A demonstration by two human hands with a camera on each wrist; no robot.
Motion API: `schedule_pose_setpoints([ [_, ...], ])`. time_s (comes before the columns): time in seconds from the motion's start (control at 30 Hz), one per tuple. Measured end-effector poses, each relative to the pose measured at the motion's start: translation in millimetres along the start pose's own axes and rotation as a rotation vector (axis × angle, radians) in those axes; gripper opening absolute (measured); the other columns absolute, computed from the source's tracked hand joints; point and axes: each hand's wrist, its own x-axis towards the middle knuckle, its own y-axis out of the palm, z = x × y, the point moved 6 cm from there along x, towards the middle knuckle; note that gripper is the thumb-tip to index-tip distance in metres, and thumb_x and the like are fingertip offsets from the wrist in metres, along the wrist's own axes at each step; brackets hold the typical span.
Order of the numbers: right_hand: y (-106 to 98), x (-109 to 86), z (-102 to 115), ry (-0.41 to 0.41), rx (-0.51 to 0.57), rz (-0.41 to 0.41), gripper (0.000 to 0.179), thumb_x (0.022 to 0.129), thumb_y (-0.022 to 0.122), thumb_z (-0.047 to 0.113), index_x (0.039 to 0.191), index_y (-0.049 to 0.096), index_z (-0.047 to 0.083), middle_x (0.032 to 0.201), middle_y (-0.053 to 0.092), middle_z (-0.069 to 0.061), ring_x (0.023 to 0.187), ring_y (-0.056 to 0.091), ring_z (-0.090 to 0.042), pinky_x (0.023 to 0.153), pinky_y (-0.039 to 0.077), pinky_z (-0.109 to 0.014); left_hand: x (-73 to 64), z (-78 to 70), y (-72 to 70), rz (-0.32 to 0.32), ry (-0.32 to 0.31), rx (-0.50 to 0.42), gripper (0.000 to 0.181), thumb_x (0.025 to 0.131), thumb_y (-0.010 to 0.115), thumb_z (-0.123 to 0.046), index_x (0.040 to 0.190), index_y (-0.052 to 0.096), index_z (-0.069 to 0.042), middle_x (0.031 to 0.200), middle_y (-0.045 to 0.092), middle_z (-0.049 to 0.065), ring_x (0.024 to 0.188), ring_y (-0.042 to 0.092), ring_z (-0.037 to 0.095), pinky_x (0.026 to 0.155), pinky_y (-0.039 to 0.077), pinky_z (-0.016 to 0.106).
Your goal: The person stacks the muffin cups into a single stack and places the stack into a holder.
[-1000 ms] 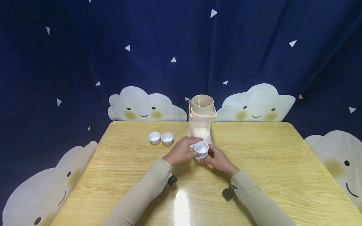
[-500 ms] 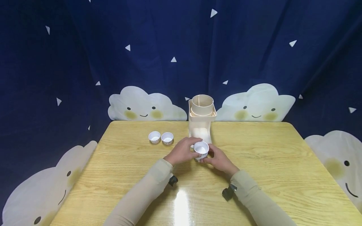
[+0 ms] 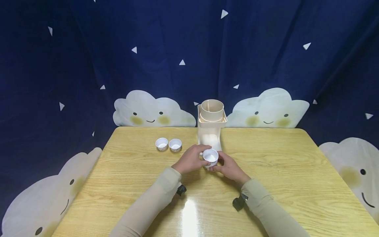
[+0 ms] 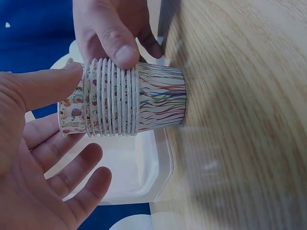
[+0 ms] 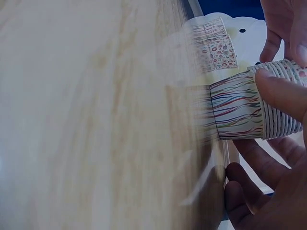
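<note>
A stack of nested paper cups (image 4: 111, 98) stands upright on the wooden table, its lowest cup printed with coloured wavy lines. My left hand (image 3: 190, 160) pinches the top cup (image 3: 210, 156), which has a small colourful pattern and a white inside; its thumb (image 4: 53, 88) lies along that cup's rim side. From the right, my right hand (image 3: 232, 168) grips the stack lower down, with its thumb (image 5: 283, 98) across the piled rims. In the head view the hands cover much of the stack's sides.
Behind the stack stands a beige dispenser-like holder (image 3: 211, 125) with a round open tube on top. Two single paper cups, a left one (image 3: 162, 144) and a right one (image 3: 175, 145), stand side by side to the left. A dark blue cloud-print curtain (image 3: 165, 75) hangs behind the table (image 3: 296, 171).
My left hand and the top cup have sunk very slightly toward the stack. The right hand keeps its place, and the other things have not moved.
</note>
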Motion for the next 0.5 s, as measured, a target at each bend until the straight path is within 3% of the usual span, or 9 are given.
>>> schedule_pose_setpoints([
  [0.5,-0.9,-0.1,0.0,0.007,-0.002,-0.002,0.061,0.079,0.081,0.014,0.134,0.054,0.005,0.128,0.065,-0.017,0.127,0.057,-0.037,0.114,0.041,-0.053,-5.0,-0.6,-0.4,0.028,0.000,-0.004,0.065,0.081,0.081,-0.021,0.139,0.055,-0.005,0.139,0.062,0.011,0.128,0.058,0.029,0.113,0.044,0.041],
])
